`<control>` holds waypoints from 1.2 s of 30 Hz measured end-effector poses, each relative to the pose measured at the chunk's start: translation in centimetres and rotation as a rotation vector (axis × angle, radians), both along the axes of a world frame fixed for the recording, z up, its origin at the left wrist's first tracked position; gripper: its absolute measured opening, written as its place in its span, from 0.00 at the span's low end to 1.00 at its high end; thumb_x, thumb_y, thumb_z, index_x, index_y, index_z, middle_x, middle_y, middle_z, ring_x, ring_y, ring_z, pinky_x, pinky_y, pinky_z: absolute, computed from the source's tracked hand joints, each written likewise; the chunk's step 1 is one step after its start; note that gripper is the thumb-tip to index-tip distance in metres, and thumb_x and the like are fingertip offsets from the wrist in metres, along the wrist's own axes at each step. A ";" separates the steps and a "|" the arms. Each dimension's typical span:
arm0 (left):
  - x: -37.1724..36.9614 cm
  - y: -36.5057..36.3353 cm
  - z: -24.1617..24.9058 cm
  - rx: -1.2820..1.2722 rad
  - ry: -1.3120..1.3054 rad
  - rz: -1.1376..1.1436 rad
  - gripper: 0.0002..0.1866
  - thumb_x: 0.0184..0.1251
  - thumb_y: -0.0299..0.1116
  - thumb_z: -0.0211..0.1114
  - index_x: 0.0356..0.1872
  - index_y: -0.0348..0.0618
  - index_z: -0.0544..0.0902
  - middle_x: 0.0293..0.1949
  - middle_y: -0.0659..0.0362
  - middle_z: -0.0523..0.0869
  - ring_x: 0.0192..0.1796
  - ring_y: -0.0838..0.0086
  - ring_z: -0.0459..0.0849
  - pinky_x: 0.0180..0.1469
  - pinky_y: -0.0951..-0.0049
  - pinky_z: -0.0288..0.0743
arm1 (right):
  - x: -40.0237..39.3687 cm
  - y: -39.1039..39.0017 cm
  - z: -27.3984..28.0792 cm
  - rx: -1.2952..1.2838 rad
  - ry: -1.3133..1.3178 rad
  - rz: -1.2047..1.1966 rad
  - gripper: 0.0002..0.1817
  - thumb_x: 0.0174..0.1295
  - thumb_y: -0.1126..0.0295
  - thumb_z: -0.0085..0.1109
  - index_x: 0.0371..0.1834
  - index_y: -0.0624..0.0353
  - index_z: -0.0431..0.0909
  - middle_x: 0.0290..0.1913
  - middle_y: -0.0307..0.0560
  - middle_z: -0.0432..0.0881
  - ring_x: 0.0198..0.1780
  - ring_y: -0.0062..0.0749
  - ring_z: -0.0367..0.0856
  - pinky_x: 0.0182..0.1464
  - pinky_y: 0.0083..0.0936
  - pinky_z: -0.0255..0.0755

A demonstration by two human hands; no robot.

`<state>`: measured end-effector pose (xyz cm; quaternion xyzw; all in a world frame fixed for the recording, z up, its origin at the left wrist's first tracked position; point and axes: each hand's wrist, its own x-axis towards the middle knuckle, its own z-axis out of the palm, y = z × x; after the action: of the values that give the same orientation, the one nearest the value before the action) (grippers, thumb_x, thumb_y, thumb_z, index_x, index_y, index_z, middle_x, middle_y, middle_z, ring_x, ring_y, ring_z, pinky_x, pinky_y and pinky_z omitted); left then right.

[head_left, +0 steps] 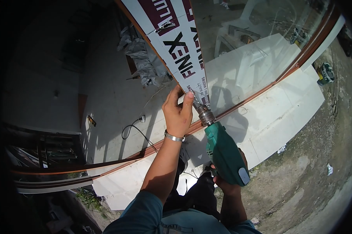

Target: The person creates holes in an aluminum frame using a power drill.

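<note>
A green power drill (224, 150) with a metal chuck (206, 116) points up and away from me. Around its handle my right hand (227, 187) is closed, partly hidden beneath the body. The drill's bit reaches the face of an upright frame profile (183, 58), covered in white film with dark FINEX lettering. My left hand (179, 113) grips the profile's left edge, its thumb on the face close beside the bit. Some of its fingers are hidden behind the edge. A metal watch band (174, 136) is on the left wrist.
A brown floor track (258, 100) curves across the threshold, by white floor slabs (261, 132). A plug (142, 119) with a dark cable lies on the tiles inside. Crumpled wrapping (142, 58) lies left of the profile. Glass stands at right; rough concrete (293, 183) lies outside.
</note>
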<state>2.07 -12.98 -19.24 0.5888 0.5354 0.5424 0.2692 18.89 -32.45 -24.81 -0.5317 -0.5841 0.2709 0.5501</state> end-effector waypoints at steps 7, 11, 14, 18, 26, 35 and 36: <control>1.7 -0.7 -0.4 0.081 -0.048 0.008 0.27 0.67 0.23 0.64 0.65 0.26 0.68 0.54 0.45 0.78 0.55 0.62 0.83 0.56 0.66 0.84 | -1.9 0.7 4.3 0.255 -0.363 -0.117 0.39 0.47 0.65 0.70 0.64 0.70 0.68 0.55 0.70 0.77 0.37 0.49 0.89 0.37 0.32 0.83; 1.6 -1.0 0.0 0.030 -0.029 0.026 0.26 0.68 0.21 0.61 0.66 0.26 0.67 0.55 0.43 0.78 0.58 0.58 0.82 0.57 0.66 0.83 | -2.8 0.0 3.9 0.180 -0.576 -0.133 0.37 0.59 0.54 0.63 0.63 0.74 0.68 0.55 0.66 0.79 0.55 0.57 0.82 0.58 0.43 0.77; 1.5 -0.9 0.1 0.045 0.009 0.037 0.26 0.68 0.21 0.60 0.65 0.25 0.67 0.56 0.41 0.78 0.58 0.57 0.82 0.57 0.66 0.83 | -3.3 -0.1 3.8 0.094 -0.162 -0.130 0.37 0.61 0.54 0.61 0.66 0.72 0.65 0.55 0.70 0.78 0.54 0.60 0.82 0.56 0.41 0.79; 1.6 -1.0 0.0 0.038 0.015 0.048 0.25 0.68 0.20 0.60 0.65 0.24 0.67 0.55 0.41 0.78 0.58 0.56 0.82 0.56 0.65 0.83 | -1.8 0.5 4.6 0.299 -0.436 -0.138 0.37 0.60 0.59 0.63 0.66 0.74 0.64 0.58 0.71 0.75 0.52 0.58 0.83 0.50 0.39 0.81; 1.3 -0.8 -0.3 0.039 -0.037 0.051 0.24 0.66 0.18 0.59 0.64 0.26 0.68 0.55 0.44 0.78 0.59 0.56 0.82 0.58 0.65 0.82 | -2.4 3.4 5.6 0.188 -0.138 -0.021 0.39 0.54 0.62 0.67 0.66 0.75 0.64 0.59 0.71 0.74 0.42 0.53 0.87 0.41 0.37 0.82; 0.9 -0.6 -0.6 0.030 -0.057 -0.024 0.25 0.64 0.15 0.59 0.64 0.25 0.68 0.54 0.44 0.79 0.58 0.57 0.82 0.59 0.64 0.81 | -1.3 3.1 7.9 0.182 -0.096 0.066 0.39 0.53 0.67 0.69 0.68 0.69 0.64 0.36 0.59 0.86 0.35 0.43 0.90 0.35 0.30 0.83; 0.9 -0.5 -0.5 0.042 -0.069 -0.034 0.25 0.64 0.15 0.59 0.64 0.24 0.68 0.54 0.44 0.79 0.58 0.57 0.82 0.59 0.64 0.81 | -1.2 2.9 7.4 0.175 -0.149 0.044 0.40 0.52 0.67 0.69 0.68 0.70 0.64 0.38 0.59 0.86 0.36 0.43 0.90 0.36 0.30 0.83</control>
<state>2.97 -13.49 -19.76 0.5843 0.5041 0.5690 0.2842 17.65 -29.56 -17.39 -0.4874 -0.6562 0.1908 0.5435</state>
